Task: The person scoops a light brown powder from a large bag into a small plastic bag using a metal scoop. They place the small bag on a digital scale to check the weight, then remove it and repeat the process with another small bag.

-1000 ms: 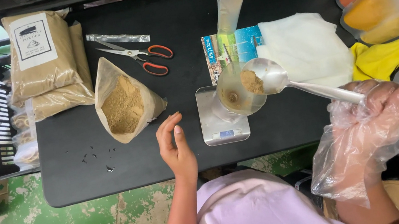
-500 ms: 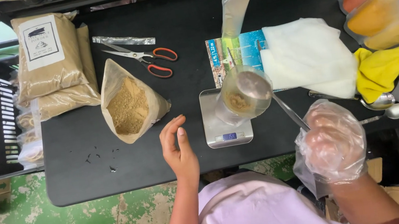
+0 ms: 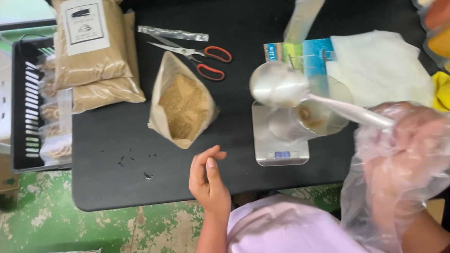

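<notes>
Ladle: metal ladle point(image 3: 282, 86), bowl above the digital scale point(image 3: 279, 142); long axis runs from the bowl down-right to the handle end.
Right hand: right hand point(image 3: 414, 141), in a clear plastic glove, clenched around the ladle handle.
Left hand: left hand point(image 3: 207, 177), empty, fingers loosely curled, left of the scale at the desk point(image 3: 125, 178) edge.
Hidden: container on the scale is partly covered by the ladle; contents unclear.

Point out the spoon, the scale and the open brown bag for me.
spoon point(image 3: 279, 86), head view, on its bowl.
scale point(image 3: 276, 142), head view, on its bare platform.
open brown bag point(image 3: 182, 106), head view, on the powder inside.
</notes>
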